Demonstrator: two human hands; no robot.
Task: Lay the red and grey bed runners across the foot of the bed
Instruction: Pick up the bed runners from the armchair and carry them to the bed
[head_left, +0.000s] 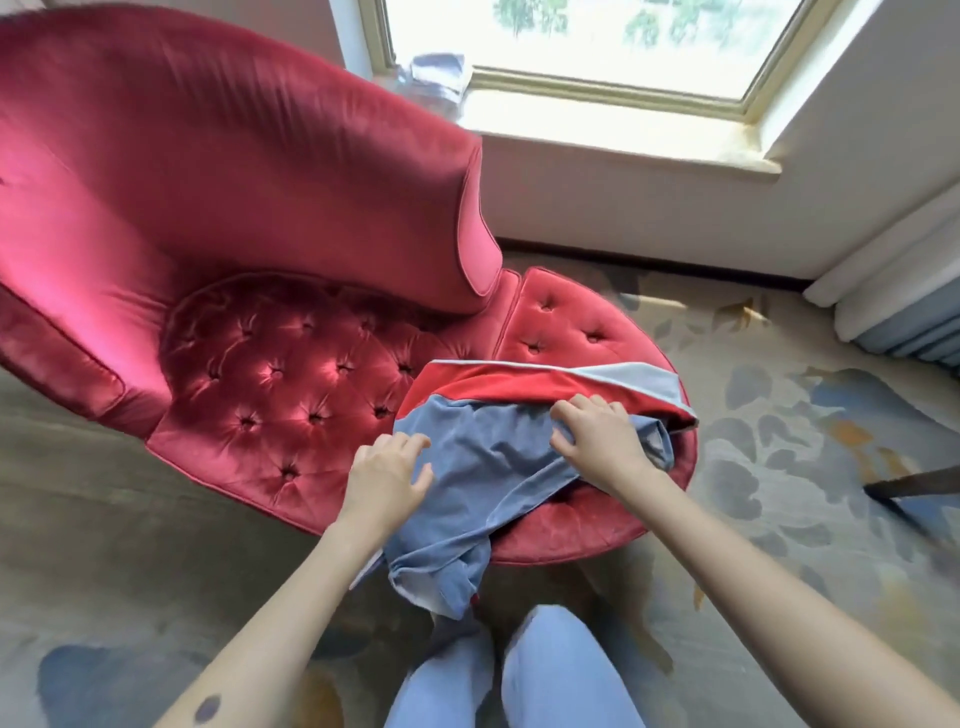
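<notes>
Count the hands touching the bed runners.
2: the left hand rests on the grey runner's near-left part; the right hand grips its bunched fold beside the red runner.

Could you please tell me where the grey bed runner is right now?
In the head view the grey bed runner lies crumpled on the red footstool right of the red armchair, overlapping the red runner, under both hands, one end hanging off the near edge.
</notes>
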